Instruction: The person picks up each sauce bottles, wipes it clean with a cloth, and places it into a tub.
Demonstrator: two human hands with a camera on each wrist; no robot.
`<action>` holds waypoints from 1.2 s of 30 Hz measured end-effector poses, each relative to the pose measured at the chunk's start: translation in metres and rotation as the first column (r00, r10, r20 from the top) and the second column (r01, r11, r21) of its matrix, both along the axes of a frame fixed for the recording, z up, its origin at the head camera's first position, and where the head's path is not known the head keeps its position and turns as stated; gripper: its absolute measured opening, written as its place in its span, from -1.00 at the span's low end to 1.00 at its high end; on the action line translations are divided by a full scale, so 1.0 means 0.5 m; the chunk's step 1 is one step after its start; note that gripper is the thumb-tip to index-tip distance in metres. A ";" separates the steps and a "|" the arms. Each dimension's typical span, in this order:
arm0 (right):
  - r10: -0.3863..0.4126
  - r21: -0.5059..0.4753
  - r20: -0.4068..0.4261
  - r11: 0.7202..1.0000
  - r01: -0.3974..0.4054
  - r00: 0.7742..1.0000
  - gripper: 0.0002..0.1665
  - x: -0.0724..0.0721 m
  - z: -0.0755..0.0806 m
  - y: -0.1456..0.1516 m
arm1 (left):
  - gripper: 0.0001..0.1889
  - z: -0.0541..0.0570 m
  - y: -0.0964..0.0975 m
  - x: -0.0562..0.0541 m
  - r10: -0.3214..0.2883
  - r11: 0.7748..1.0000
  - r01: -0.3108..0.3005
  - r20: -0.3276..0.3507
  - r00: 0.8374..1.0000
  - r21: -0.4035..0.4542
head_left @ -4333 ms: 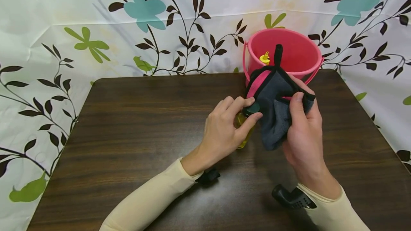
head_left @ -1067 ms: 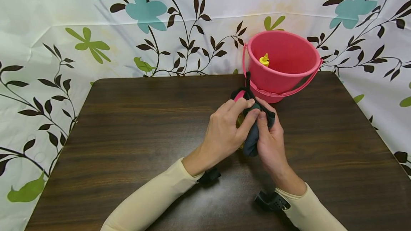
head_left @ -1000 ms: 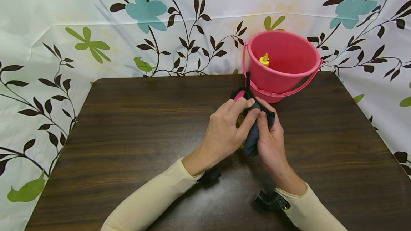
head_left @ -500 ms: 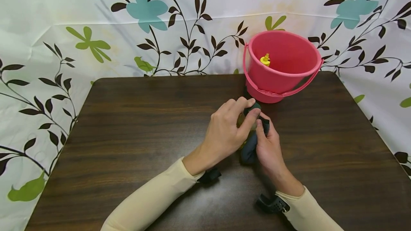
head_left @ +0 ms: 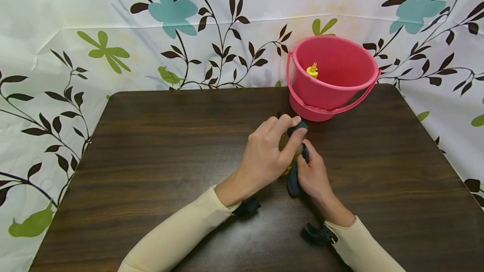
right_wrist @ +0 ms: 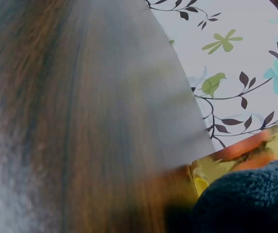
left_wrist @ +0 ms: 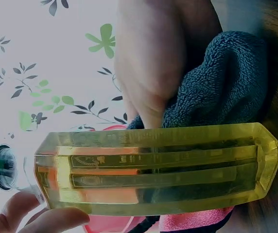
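A clear bottle of yellow liquid (left_wrist: 153, 170) stands upright near the bucket in the head view, mostly hidden behind my left hand (head_left: 264, 150). That hand's thumb and fingers grip it at its dark green cap (head_left: 297, 127). My right hand (head_left: 315, 175) holds a dark grey-blue terry cloth (head_left: 294, 184) against the bottle's side. In the left wrist view the cloth's pink part (left_wrist: 195, 221) shows on the bottle's other side. The right wrist view catches only a corner of the bottle (right_wrist: 204, 177) beside the fuzzy cloth (right_wrist: 246, 196).
Just behind the hands stands a pink bucket (head_left: 317, 104) with its handle lowered. A yellow nozzle top (head_left: 312, 70) shows inside it. The dark wood table (head_left: 170, 150) meets a patterned curtain (head_left: 227, 16) at the back.
My right hand has brought the cloth from beside the bottle leftward onto it, then slid it down the bottle's side. The left hand has stayed nearly still at the cap.
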State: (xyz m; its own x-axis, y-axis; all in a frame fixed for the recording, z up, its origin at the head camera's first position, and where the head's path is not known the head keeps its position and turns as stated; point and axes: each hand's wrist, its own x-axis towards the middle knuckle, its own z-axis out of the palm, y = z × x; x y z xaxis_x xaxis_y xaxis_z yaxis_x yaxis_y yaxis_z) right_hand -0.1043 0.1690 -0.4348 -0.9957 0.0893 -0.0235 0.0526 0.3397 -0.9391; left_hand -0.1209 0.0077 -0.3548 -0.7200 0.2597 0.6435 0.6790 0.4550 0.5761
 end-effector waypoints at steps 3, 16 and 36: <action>-0.009 -0.057 0.034 0.998 0.011 0.999 -0.72 -0.002 0.006 -0.002 | -0.74 0.000 0.000 0.000 0.002 1.000 -0.002 0.000 1.000 0.000; 0.011 -0.290 0.093 0.957 0.016 0.996 -0.62 0.012 0.086 -0.005 | -0.76 0.002 0.002 -0.001 0.005 1.000 -0.005 -0.009 1.000 -0.001; 0.020 -0.489 -0.120 0.869 -0.076 0.993 -0.42 0.029 0.188 0.003 | -0.73 0.001 0.003 0.002 0.020 1.000 -0.020 -0.018 1.000 -0.006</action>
